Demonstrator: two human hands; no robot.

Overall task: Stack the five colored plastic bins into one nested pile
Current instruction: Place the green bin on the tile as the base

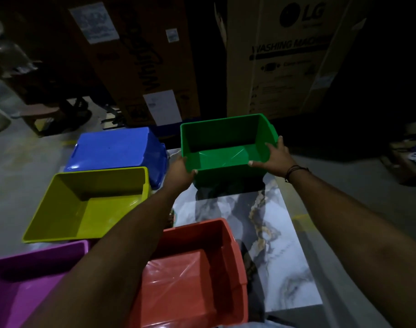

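A green bin (222, 144) is at the far end of a marble-patterned table (280, 237), open side up and lifted a little, its shadow beneath it. My left hand (181, 170) grips its near left corner and my right hand (274, 155) grips its near right corner. A blue bin (118, 149) lies upside down at the far left. In front of it stands a yellow bin (88, 204), open side up. An orange bin (195, 268) sits close to me in the middle. A purple bin (22, 285) is at the near left, partly hidden by my left forearm.
Tall cardboard appliance boxes (285, 58) stand right behind the table. The floor (20, 157) to the left holds dim clutter, and more items lie in the dark at the right (413, 157). The table's right edge runs beside the orange bin.
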